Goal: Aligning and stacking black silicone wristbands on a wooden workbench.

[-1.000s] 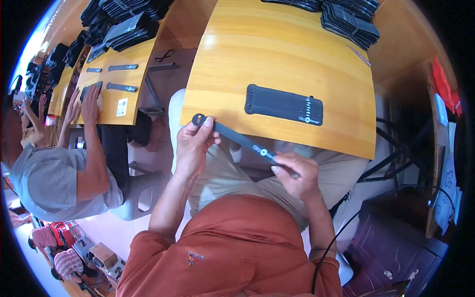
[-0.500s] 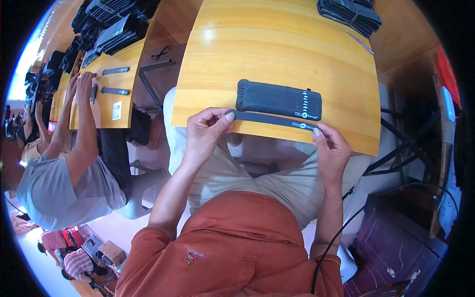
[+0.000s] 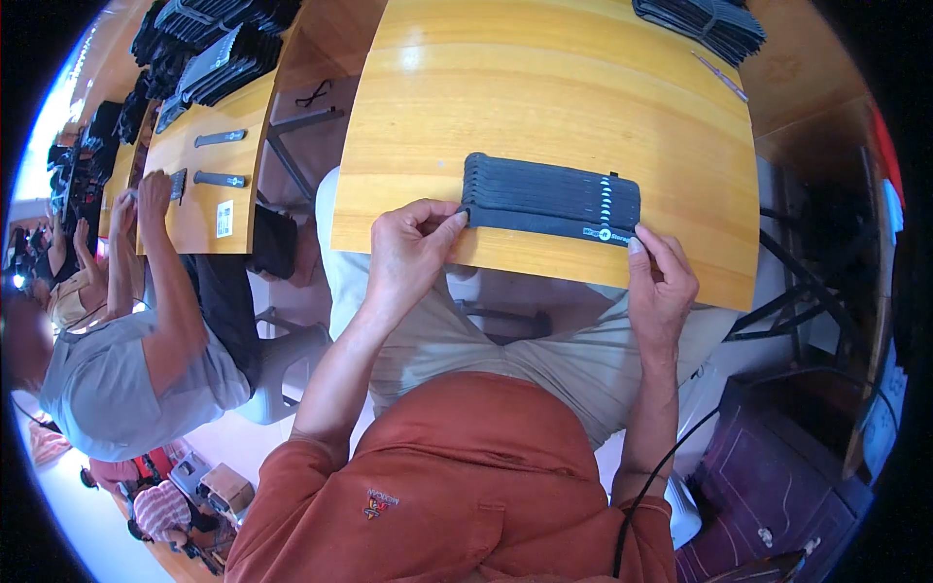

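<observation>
1. A small white square label [image 3: 224, 218] is seen on the near part of the neighbouring wooden table [image 3: 185, 209], just beside two dark flat strips [image 3: 220, 159] that lie apart from each other on that table.
2. Heaps of dark strap bundles [image 3: 209, 49] are piled at the far end of that neighbouring table, and another dark heap [image 3: 702, 21] is set at the far right corner of the yellow wooden table [image 3: 554, 107] in front.
3. A row of dark grey straps [image 3: 551, 191] is laid flat near the front edge of the yellow table, overlapped like tiles, each marked near its right end by a small white patch, so that a white dotted line runs across the row.
4. The nearest strap [image 3: 544, 223] lies along the front of that row and bears a small white round mark with pale print towards its right end.
5. The left end of the nearest strap is pinched between thumb and fingers of the left hand [image 3: 408, 255], which is closed on it at the row's left corner.
6. The right end of the same strap is met by the fingertips of the right hand [image 3: 663, 282]; whether it is gripped or only pressed there cannot be told.
7. The strap is thus stretched between the two hands, level with the table edge.
8. A co-worker in a grey shirt [image 3: 117, 389] is seated at the left, with raised hands [image 3: 146, 191] over the neighbouring table.
</observation>
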A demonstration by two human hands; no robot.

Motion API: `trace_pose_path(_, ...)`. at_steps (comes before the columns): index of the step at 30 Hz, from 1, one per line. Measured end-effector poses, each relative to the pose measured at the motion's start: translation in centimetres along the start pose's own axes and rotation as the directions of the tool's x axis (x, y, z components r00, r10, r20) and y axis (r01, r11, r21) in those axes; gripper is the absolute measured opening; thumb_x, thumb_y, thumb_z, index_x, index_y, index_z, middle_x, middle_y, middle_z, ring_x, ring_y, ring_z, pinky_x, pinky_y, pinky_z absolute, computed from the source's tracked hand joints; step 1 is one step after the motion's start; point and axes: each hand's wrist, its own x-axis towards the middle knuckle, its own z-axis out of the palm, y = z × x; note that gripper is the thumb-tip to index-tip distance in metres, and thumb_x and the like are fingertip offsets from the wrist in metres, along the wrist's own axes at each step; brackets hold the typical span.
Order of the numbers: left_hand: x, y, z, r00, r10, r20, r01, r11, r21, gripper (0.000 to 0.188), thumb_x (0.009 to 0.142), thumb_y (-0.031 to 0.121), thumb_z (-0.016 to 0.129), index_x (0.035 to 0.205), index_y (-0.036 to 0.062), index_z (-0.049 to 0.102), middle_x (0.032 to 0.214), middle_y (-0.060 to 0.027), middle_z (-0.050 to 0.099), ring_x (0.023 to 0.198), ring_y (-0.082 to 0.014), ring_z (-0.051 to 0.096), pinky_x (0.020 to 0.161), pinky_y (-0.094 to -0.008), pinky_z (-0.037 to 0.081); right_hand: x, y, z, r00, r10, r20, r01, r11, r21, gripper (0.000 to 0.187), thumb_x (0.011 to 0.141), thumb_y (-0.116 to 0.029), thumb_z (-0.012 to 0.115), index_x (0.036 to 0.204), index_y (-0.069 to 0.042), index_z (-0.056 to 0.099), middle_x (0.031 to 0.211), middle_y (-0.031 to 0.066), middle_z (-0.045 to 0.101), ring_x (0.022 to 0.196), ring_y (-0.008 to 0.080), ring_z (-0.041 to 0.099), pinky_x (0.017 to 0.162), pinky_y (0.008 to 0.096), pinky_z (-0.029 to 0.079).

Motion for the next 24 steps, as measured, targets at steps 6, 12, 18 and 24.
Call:
trace_pose_path(6, 0.6, -0.5, 0.2, 0.999, 0.028, -0.037, -0.026, 0.999, 0.046, 0.014, 0.092, 0.007, 0.076, 0.099, -0.0055, 0.076, 0.072, -0.0063, 0.073, 0.062, -0.0056, 0.062, 0.055, -0.0237, 0.05, 0.3, 0.6, 0.2, 0.999, -0.043, -0.01, 0.043, 0.999, -0.032, 0.018, 0.094, 0.0, 0.068, 0.111, 0.004, 0.074, 0.094, 0.0102, 0.071, 0.073, 0.0126, 0.063, 0.063, 0.0257, 0.049)
trace_pose_path(12, 0.7, -0.1, 0.2, 1.0, -0.011, -0.022, 0.013, 0.997, 0.078, 0.014, 0.092, 0.007, 0.076, 0.099, -0.0058, 0.076, 0.071, -0.0052, 0.071, 0.061, -0.0054, 0.061, 0.055, -0.0234, 0.049, 0.5, 0.3, 0.1, 1.0, -0.008, 0.01, 0.008, 0.998, -0.06, 0.019, 0.094, 0.001, 0.068, 0.111, 0.004, 0.074, 0.094, 0.0116, 0.071, 0.074, 0.0139, 0.064, 0.064, 0.0264, 0.05)
trace_pose_path(18, 0.6, 0.2, 0.4, 1.0, -0.014, -0.022, 0.015, 0.997, 0.074, 0.013, 0.094, 0.007, 0.076, 0.099, -0.0051, 0.075, 0.074, -0.0022, 0.07, 0.058, -0.004, 0.058, 0.051, -0.0203, 0.047, 0.7, 0.4, 0.1, 0.999, 0.034, 0.011, -0.034, 0.999, -0.039, 0.017, 0.093, 0.001, 0.069, 0.108, 0.004, 0.075, 0.093, 0.0114, 0.071, 0.073, 0.0136, 0.065, 0.064, 0.0264, 0.05)
trace_pose_path(24, 0.6, 0.5, 0.3, 0.999, -0.038, -0.02, 0.039, 0.998, 0.058, 0.012, 0.093, 0.005, 0.075, 0.098, -0.006, 0.076, 0.07, -0.003, 0.069, 0.06, -0.0043, 0.059, 0.053, -0.0223, 0.047, 0.7, 0.8, 0.2, 1.0, 0.017, 0.008, -0.017, 0.999, -0.03, 0.017, 0.091, 0.002, 0.069, 0.107, 0.003, 0.075, 0.092, 0.0111, 0.071, 0.072, 0.0138, 0.065, 0.063, 0.0264, 0.05)
